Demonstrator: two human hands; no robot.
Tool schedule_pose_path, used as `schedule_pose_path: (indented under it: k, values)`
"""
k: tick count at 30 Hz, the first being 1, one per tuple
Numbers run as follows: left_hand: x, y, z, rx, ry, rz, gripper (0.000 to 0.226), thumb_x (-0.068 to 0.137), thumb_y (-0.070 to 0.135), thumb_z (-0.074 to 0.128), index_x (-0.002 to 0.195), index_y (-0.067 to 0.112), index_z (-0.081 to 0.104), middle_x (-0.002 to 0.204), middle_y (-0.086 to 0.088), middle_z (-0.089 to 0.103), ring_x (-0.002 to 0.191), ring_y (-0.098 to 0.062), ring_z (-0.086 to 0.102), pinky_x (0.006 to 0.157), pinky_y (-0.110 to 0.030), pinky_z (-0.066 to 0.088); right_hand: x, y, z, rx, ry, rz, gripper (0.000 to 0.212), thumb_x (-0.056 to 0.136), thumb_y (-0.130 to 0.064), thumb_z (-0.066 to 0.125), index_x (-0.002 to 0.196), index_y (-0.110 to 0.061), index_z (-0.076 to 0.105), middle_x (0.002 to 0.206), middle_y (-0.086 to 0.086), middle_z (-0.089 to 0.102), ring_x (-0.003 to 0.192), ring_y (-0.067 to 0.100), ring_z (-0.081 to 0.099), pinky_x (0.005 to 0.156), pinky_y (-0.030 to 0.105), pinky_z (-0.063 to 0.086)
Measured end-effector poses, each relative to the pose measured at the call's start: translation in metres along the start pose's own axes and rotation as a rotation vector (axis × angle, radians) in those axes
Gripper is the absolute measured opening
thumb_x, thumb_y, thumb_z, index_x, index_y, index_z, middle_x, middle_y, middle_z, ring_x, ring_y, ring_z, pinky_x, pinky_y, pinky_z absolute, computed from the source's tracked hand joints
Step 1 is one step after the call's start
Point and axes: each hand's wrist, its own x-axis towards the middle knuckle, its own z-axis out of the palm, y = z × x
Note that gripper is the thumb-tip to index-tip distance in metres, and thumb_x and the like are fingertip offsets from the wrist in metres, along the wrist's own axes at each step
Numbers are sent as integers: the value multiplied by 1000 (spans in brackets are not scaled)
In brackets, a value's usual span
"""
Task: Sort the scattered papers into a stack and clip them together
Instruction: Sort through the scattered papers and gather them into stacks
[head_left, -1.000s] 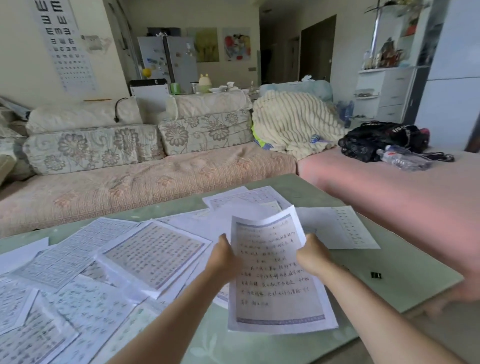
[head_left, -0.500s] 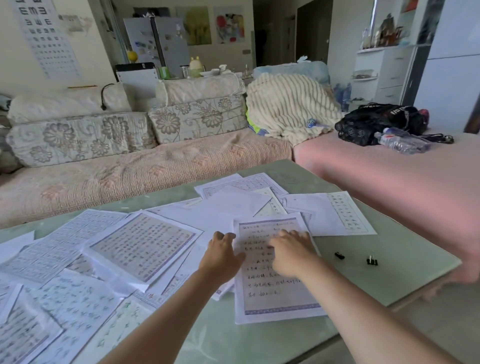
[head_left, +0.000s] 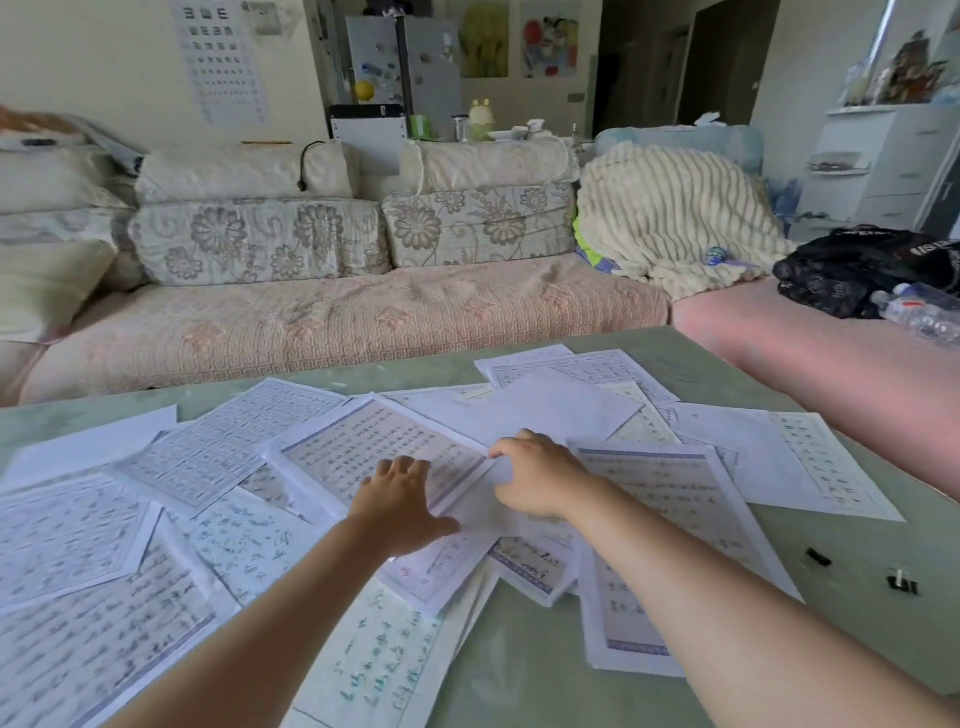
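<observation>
now left hand (head_left: 400, 503) presses papers (head_left: 208, 457) (right hand (head_left: 540, 479) curled alongside).

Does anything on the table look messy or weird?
Yes. The papers lie crooked and overlapping all over the table, not in a neat stack. Two black clips sit loose near the right edge, holding nothing.

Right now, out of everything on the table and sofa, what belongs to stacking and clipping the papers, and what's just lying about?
For the job: scattered papers, blue-bordered sheet, two black binder clips, left hand, right hand.

Lying about: striped blanket, black bag, water bottle, floral cushions.
</observation>
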Motion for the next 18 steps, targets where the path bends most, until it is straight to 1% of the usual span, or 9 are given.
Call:
schedule_pose_path:
  k: [2, 3, 5, 7, 10, 12, 14, 15, 18]
  values:
    - [-2, -22, 1, -21, -67, -27, 103, 71, 77, 56, 152, 22, 22, 156, -1, 25, 144, -24, 21, 114, -41, 27, 15, -16, 7, -54, -28, -68, 64, 85, -34, 60, 146, -29, 41, 152, 0, 33, 142, 22, 29, 112, 39, 30]
    - [-4, -32, 2, -65, -92, -28, 103, 73, 75, 57, 153, 22, 20, 158, 0, 23, 145, -24, 20, 115, -41, 26, 21, -23, 12, -76, -50, -101, 70, 85, -35, 61, 149, -29, 36, 157, 0, 26, 146, 21, 23, 115, 39, 26]
    - [-9, -49, 3, -124, -107, 14, 94, 78, 69, 58, 153, 24, 23, 159, 3, 25, 145, -21, 23, 116, -37, 26, 29, -34, 20, -95, -108, -144, 80, 84, -36, 62, 155, -29, 27, 164, 1, 14, 151, 19, 12, 120, 39, 20]
    - [-18, -60, 3, -118, -47, 110, 79, 83, 61, 58, 149, 27, 32, 155, 7, 32, 141, -15, 32, 113, -30, 31, 30, -42, 27, -110, -161, -179, 84, 83, -36, 63, 157, -29, 22, 165, 0, 12, 152, 17, 9, 122, 37, 16]
    - [-29, -68, -5, -142, 36, 195, 52, 89, 44, 55, 139, 29, 50, 139, 9, 54, 124, -13, 53, 101, -22, 41, 27, -49, 34, -114, -161, -213, 82, 82, -35, 63, 155, -28, 27, 162, -3, 25, 149, 16, 23, 121, 32, 20]
    - [-34, -71, -14, -201, 60, 190, 34, 89, 37, 52, 120, 30, 63, 114, 6, 68, 101, -17, 64, 85, -26, 51, 25, -51, 37, -113, -92, -225, 70, 85, -29, 59, 151, -29, 37, 157, -5, 38, 142, 16, 37, 116, 31, 28]
    - [-36, -74, -23, -208, 71, 192, 24, 88, 36, 51, 107, 28, 65, 96, 6, 70, 86, -20, 65, 72, -28, 53, 23, -52, 37, -170, 1, -241, 53, 90, -20, 52, 142, -31, 52, 145, -5, 54, 131, 20, 51, 106, 32, 40]
    - [-38, -74, -27, -175, 63, 199, 26, 88, 37, 51, 109, 29, 63, 99, 7, 69, 88, -19, 64, 72, -28, 53, 22, -54, 36, -210, 37, -250, 48, 91, -18, 50, 136, -33, 57, 137, -3, 61, 124, 23, 57, 100, 33, 45]
    - [-45, -71, -36, -30, 70, 231, 49, 86, 38, 51, 134, 37, 48, 126, 11, 62, 109, -16, 61, 86, -29, 51, 15, -68, 37, -313, 101, -315, 38, 94, -23, 48, 127, -34, 64, 118, 5, 71, 108, 30, 65, 88, 35, 50]
